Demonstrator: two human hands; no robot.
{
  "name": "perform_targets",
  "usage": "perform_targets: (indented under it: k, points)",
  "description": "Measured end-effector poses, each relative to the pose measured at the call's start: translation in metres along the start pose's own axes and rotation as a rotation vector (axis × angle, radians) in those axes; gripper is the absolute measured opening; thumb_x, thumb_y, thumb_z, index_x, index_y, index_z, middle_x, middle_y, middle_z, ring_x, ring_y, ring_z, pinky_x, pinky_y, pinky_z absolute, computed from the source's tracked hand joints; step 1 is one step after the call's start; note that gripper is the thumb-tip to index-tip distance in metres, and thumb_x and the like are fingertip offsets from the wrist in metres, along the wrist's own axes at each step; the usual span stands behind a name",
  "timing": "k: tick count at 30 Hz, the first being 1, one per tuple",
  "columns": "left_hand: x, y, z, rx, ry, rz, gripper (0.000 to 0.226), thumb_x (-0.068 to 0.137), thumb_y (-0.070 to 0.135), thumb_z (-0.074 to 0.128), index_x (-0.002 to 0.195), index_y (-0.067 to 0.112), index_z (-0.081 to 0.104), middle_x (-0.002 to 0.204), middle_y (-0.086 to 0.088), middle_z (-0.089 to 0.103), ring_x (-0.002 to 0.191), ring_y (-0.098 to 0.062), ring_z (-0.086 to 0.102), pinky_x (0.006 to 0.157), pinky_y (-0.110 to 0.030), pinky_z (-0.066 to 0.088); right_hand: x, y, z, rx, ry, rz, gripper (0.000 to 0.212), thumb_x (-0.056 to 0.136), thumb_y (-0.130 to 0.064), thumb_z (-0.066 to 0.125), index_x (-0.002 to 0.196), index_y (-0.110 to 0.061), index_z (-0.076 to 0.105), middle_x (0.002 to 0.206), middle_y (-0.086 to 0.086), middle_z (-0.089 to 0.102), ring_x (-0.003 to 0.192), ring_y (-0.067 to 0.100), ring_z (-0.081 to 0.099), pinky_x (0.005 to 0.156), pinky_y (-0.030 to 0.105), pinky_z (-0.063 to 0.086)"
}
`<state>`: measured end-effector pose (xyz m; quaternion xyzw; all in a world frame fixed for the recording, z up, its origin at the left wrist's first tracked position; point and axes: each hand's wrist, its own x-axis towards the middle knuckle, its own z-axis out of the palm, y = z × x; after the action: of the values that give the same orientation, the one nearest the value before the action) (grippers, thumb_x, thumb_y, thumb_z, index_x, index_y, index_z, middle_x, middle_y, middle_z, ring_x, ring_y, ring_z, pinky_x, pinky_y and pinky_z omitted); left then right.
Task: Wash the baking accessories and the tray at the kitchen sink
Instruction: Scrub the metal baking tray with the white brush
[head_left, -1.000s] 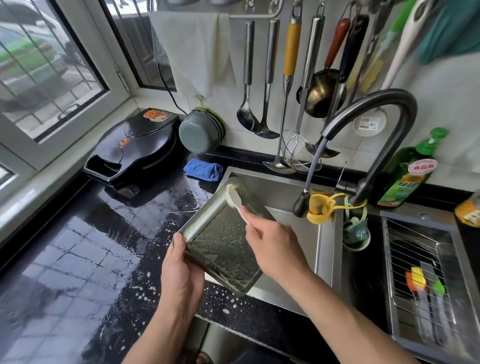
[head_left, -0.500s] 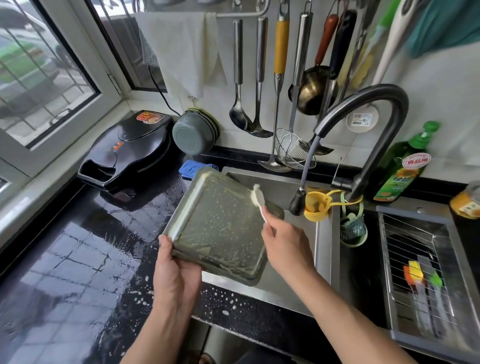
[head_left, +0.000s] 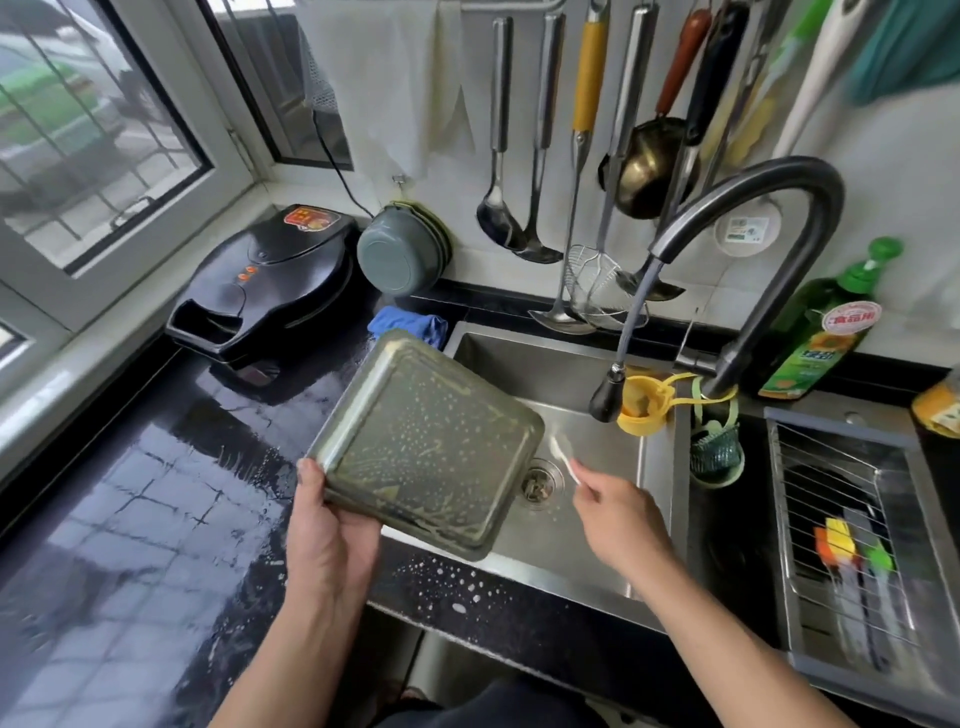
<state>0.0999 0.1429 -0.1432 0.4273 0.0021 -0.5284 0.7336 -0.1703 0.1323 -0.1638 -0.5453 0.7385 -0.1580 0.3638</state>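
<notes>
A square grey-green baking tray (head_left: 431, 447), speckled with soap suds, is tilted over the left edge of the steel sink (head_left: 582, 551). My left hand (head_left: 330, 530) grips its near left corner, thumb on the rim. My right hand (head_left: 618, 514) is off to the tray's right, above the sink basin, pinching a small white brush (head_left: 563, 454) whose blurred head points up towards the tray's right corner without touching it. The drain (head_left: 540, 483) shows just right of the tray.
A black faucet (head_left: 748, 249) arches over the sink with its spout at the right. A drying rack (head_left: 852, 545) at far right holds coloured utensils. A black electric griddle (head_left: 270, 291), a grey bowl (head_left: 400, 254), a blue cloth (head_left: 408, 322) and a green soap bottle (head_left: 821, 327) stand around. Utensils hang on the wall.
My right hand with the brush has come off the tray and moved right and down over the basin. The tray has turned flatter, its soapy face towards me.
</notes>
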Motion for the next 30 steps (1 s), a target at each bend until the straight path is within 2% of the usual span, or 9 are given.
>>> perform_targets:
  k: [3, 6, 8, 11, 15, 20, 25, 28, 30]
  points:
    - [0.013, 0.029, -0.014, -0.035, 0.067, 0.020, 0.035, 0.109, 0.038, 0.040, 0.116, 0.015, 0.065, 0.102, -0.002, 0.079, 0.097, -0.014, 0.075, 0.088, -0.043, 0.054, -0.015, 0.028, 0.015, 0.037, -0.013, 0.082, 0.039, 0.104, -0.031, 0.045, 0.138, -0.047, 0.058, 0.086, -0.002, 0.067, 0.071, 0.019, 0.059, 0.055, 0.029, 0.040]
    - [0.026, 0.058, -0.041, -0.084, 0.148, 0.064, 0.036, 0.109, 0.038, 0.040, 0.114, 0.014, 0.065, 0.100, -0.002, 0.079, 0.100, -0.016, 0.074, 0.102, -0.048, 0.050, -0.012, 0.020, 0.039, 0.073, -0.012, 0.126, 0.037, 0.104, -0.034, 0.045, 0.138, -0.043, 0.059, 0.107, 0.003, 0.072, 0.080, 0.022, 0.063, 0.065, 0.030, 0.044]
    - [0.036, 0.079, -0.068, -0.120, 0.193, 0.074, 0.042, 0.109, 0.040, 0.038, 0.123, 0.010, 0.064, 0.111, -0.005, 0.078, 0.109, -0.020, 0.071, 0.109, -0.049, 0.045, -0.008, 0.002, 0.060, 0.005, -0.049, 0.097, 0.031, 0.104, -0.035, 0.045, 0.129, -0.035, 0.063, 0.103, -0.001, 0.071, 0.079, 0.020, 0.063, 0.065, 0.031, 0.044]
    - [0.055, 0.114, -0.119, -0.152, 0.219, 0.053, 0.053, 0.108, 0.043, 0.036, 0.144, 0.009, 0.054, 0.136, -0.013, 0.066, 0.129, -0.029, 0.059, 0.114, -0.052, 0.039, -0.009, -0.041, 0.109, -0.089, -0.151, 0.024, 0.018, 0.102, -0.035, 0.046, 0.101, -0.027, 0.061, 0.086, -0.003, 0.067, 0.075, 0.019, 0.060, 0.067, 0.033, 0.047]
    - [0.066, 0.157, -0.175, -0.188, 0.303, 0.054, 0.044, 0.110, 0.038, 0.038, 0.137, 0.012, 0.061, 0.132, -0.011, 0.069, 0.130, -0.027, 0.060, 0.108, -0.047, 0.045, 0.000, -0.099, 0.191, -0.096, -0.272, -0.027, 0.021, 0.102, -0.037, 0.048, 0.092, -0.022, 0.058, 0.088, 0.000, 0.066, 0.082, 0.025, 0.061, 0.071, 0.034, 0.047]
    - [0.071, 0.194, -0.204, -0.213, 0.371, 0.067, 0.042, 0.110, 0.038, 0.037, 0.130, 0.013, 0.065, 0.125, -0.010, 0.072, 0.120, -0.025, 0.067, 0.101, -0.045, 0.051, 0.026, -0.150, 0.264, -0.065, -0.193, 0.008, 0.031, 0.106, -0.031, 0.036, 0.103, -0.011, 0.060, 0.098, 0.010, 0.065, 0.092, 0.033, 0.061, 0.073, 0.035, 0.043]
    - [0.083, 0.205, -0.214, -0.255, 0.373, 0.051, 0.046, 0.109, 0.040, 0.040, 0.137, 0.011, 0.061, 0.129, -0.013, 0.070, 0.124, -0.029, 0.065, 0.107, -0.050, 0.048, 0.034, -0.165, 0.292, 0.048, -0.139, 0.174, 0.019, 0.096, -0.010, 0.047, 0.095, -0.006, 0.065, 0.090, 0.011, 0.064, 0.086, 0.034, 0.062, 0.075, 0.040, 0.052]
    - [0.088, 0.205, -0.211, -0.260, 0.352, 0.014, 0.045, 0.109, 0.040, 0.041, 0.138, 0.010, 0.060, 0.128, -0.013, 0.071, 0.122, -0.028, 0.066, 0.102, -0.049, 0.051, 0.027, -0.164, 0.289, 0.168, -0.124, 0.234, 0.022, 0.090, -0.001, 0.054, 0.106, 0.005, 0.067, 0.103, 0.018, 0.068, 0.098, 0.041, 0.066, 0.085, 0.048, 0.057]
    - [0.092, 0.199, -0.203, -0.260, 0.332, -0.011, 0.045, 0.108, 0.040, 0.042, 0.138, 0.011, 0.059, 0.127, -0.012, 0.071, 0.121, -0.027, 0.067, 0.104, -0.048, 0.051, 0.023, -0.160, 0.283, 0.206, -0.115, 0.249, 0.023, 0.085, 0.001, 0.056, 0.102, 0.005, 0.070, 0.105, 0.019, 0.070, 0.102, 0.041, 0.066, 0.079, 0.044, 0.056]
